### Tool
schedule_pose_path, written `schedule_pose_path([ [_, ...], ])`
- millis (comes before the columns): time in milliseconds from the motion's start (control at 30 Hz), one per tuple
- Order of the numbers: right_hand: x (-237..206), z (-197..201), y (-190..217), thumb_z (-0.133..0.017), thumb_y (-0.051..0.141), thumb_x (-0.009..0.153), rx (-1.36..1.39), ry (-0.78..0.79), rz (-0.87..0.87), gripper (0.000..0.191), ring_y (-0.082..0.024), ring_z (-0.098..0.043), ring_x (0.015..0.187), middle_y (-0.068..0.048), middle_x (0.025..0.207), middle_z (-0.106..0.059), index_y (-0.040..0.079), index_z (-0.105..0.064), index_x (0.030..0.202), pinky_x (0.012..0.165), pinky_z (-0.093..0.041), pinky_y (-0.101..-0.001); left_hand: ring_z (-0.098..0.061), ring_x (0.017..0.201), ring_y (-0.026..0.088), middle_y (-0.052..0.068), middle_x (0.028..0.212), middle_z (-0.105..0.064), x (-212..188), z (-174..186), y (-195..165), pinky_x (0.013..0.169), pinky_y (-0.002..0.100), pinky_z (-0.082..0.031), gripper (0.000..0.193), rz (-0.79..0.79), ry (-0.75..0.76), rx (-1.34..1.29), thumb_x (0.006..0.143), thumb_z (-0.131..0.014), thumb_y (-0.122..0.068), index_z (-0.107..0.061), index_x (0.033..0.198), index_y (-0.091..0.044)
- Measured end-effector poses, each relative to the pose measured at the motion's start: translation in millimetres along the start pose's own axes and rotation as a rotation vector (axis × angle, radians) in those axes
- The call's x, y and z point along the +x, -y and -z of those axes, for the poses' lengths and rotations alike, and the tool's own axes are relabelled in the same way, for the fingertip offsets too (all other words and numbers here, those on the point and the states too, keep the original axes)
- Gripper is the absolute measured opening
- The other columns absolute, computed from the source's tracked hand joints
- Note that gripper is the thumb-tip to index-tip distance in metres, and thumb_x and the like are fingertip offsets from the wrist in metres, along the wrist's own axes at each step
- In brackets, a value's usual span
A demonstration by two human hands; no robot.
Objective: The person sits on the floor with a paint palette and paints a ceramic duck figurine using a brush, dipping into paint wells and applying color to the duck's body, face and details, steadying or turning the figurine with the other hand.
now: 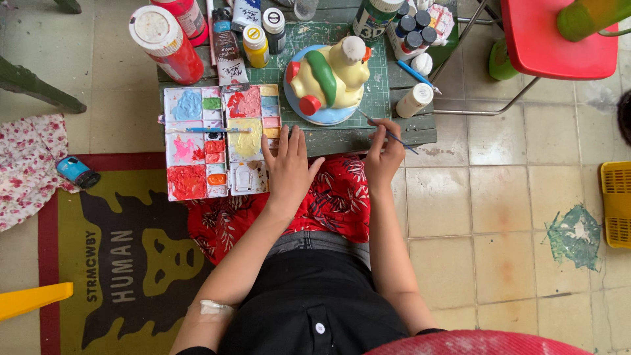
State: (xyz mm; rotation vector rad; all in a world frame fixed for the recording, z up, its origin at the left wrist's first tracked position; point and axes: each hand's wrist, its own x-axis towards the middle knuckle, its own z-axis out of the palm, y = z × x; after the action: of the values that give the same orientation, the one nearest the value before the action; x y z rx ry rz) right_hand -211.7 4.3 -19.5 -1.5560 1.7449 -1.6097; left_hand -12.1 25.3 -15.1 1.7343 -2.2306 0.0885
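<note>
Just below the figurine, right hand pinching a paintbrush

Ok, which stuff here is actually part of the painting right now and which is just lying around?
In use:
right hand holding a thin brush
yellow figurine on its blue base
paint palette
left hand flat by the palette

Lying about:
red paint bottle
small yellow bottle
white bottle
blue pot on the floor
yellow basket

Paint bottles crowding figurine
</note>
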Motion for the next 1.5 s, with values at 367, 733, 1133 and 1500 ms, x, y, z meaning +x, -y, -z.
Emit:
schedule_pose_path([
  [367, -12.8, -2.1, -4.1, -0.05, 0.006, 0.111, 0.11, 0.117, 0.056, 0.015, -0.015, -0.072, 0.086, -0.01, 0.101, -0.075, 0.0, -0.063, 0.112, 0.075, -0.055, -0.0285, -0.044, 0.142, 0.029, 0.014, 0.146, -0.058, 0.1, 2.7, -1.0, 0.119, 0.066, -0.02, 0.076, 0.004, 0.015, 0.008, 0.093, -0.065, -0.058, -0.062, 0.137, 0.003],
  [733, -15.1, -4.4, 11.3, -0.05, 0.007, 0.109, -0.02, 0.056, 0.052, 0.016, -0.015, -0.069, 0.078, -0.01, 0.101, -0.075, 0.0, -0.065, 0.109, 0.067, -0.053, -0.0265, -0.045, 0.143, 0.029, 0.014, 0.146, -0.058, -1.0, 2.1, 0.4, 0.12, 0.066, -0.02, 0.074, 0.008, 0.001, -0.009, 0.092, -0.067, -0.057, -0.062, 0.136, 0.002],
  [1133, -7.5, -5.8, 5.4, -0.049, 0.008, 0.11, 0.049, -0.034, -0.062, 0.017, -0.013, -0.068, 0.079, -0.009, 0.1, -0.078, 0.0, -0.064, 0.11, 0.069, -0.052, -0.0263, -0.045, 0.142, 0.029, 0.014, 0.146, -0.058, -0.5, 0.3, 2.5, 0.119, 0.066, -0.02, 0.076, 0.01, 0.012, -0.014, 0.092, -0.067, -0.058, -0.062, 0.137, 0.003],
  [1500, -25.5, -44.7, 43.3, -0.052, 0.004, 0.108, 0.449, 0.104, -0.014, 0.01, -0.01, -0.07, 0.084, -0.006, 0.106, -0.069, 0.003, -0.051, 0.117, 0.073, -0.056, -0.0249, -0.049, 0.141, 0.026, 0.01, 0.14, -0.065, 9.4, 61.7, 50.1, 0.118, 0.061, -0.021, 0.055, 0.035, -0.034, -0.379, 0.097, -0.067, -0.04, -0.061, 0.138, -0.003],
])
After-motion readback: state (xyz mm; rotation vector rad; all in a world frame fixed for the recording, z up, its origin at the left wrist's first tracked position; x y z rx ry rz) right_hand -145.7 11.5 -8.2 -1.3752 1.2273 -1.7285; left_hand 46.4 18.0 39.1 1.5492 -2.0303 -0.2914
